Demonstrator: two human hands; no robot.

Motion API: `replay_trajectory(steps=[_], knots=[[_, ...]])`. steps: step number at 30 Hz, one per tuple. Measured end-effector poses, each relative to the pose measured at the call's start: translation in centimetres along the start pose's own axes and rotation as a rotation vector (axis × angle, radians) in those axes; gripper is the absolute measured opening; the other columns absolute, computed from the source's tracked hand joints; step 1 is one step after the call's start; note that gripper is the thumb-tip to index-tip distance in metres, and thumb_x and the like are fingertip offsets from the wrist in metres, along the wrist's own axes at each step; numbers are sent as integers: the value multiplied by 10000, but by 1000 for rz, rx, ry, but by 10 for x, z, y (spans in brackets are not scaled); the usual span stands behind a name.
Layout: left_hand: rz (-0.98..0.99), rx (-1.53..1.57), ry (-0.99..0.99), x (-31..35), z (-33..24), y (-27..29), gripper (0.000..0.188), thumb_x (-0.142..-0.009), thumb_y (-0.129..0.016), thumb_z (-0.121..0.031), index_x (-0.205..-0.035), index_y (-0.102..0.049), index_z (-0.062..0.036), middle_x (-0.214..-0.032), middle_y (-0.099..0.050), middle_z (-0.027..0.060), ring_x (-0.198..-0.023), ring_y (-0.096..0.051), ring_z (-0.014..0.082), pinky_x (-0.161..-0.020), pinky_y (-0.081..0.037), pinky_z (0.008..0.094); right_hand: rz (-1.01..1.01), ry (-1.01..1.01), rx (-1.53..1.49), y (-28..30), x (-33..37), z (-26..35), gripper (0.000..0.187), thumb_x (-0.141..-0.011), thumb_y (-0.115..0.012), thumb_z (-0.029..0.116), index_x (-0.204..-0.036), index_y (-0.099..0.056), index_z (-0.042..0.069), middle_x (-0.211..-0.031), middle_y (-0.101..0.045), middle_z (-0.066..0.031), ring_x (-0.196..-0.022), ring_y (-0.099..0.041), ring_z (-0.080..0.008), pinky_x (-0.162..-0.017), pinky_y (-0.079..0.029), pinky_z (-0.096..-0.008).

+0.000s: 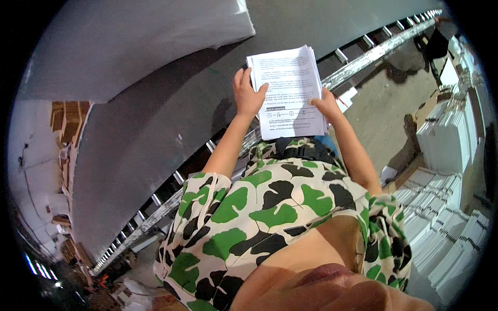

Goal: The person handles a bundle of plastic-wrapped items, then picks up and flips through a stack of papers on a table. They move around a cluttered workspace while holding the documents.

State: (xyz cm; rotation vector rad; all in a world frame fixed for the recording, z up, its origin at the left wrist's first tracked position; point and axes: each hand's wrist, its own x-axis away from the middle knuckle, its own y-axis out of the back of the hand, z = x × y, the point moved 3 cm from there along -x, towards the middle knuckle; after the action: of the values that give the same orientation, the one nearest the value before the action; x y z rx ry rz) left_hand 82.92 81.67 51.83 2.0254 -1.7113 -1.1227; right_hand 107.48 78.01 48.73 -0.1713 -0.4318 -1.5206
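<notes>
A stack of white printed sheets [288,78] is held between my two hands in front of my body, above the near edge of a dark conveyor belt. My left hand [249,93] grips the stack's left edge, thumb lying on the top sheet and fingers along the side. On the right edge, my right hand [327,105] has its thumb on the top sheet; its other fingers are hidden underneath. The sheets are slightly uneven at the top and right edges.
The dark conveyor belt [140,171] runs diagonally past me, with a metal roller rail [378,52] along its near side. A large white wrapped block [155,41] lies on the belt. Stacks of white flat panels [446,140] stand on the floor at right. Brown cardboard [70,122] is at far left.
</notes>
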Motion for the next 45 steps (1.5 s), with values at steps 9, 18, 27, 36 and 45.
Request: replay_trajectory(steps=[9,18,27,36,45], knots=[[569,705,539,-2,-47,-76,603,-765,-687,-359,-1162,-446,27,-987,-550,137,-809,-573,166,-645,-499,274,4,180,278,-11,-42,14,552,-692,-672,202,-1177,-466,38,-995,-611,-181,-907,-606,-278,-780,-474,-355],[530,653,755,-23,-19,-73,736,-613,-780,-455,-1018,-449,62,-905,-572,155,-685,-601,188,-533,-513,280,118,257,272,-22,-26,36,592,-789,-632,374,-1242,-409,65,-1093,-572,-163,-1011,-558,-276,-845,-440,-387],[400,637,666,-20,-11,-57,544,-684,-738,-417,-900,-481,12,-734,-556,91,-528,-553,141,-467,-479,275,169,268,180,-30,-37,30,467,-841,-557,253,-1235,-424,41,-1121,-544,-140,-1059,-498,-217,-900,-381,-326],[383,528,569,-8,-8,-65,452,-759,-669,-395,-922,-536,4,-767,-594,85,-589,-579,138,-498,-482,274,171,287,47,-24,-44,-1,487,-835,-591,237,-1236,-421,20,-1114,-535,-110,-1038,-488,-183,-897,-386,-322],[720,651,583,-20,7,-83,554,-792,-660,-338,-1138,-422,23,-723,-570,96,-529,-536,128,-495,-465,233,167,319,-5,-15,-77,-41,426,-809,-549,231,-1164,-491,3,-1007,-601,-168,-931,-560,-220,-828,-442,-358]])
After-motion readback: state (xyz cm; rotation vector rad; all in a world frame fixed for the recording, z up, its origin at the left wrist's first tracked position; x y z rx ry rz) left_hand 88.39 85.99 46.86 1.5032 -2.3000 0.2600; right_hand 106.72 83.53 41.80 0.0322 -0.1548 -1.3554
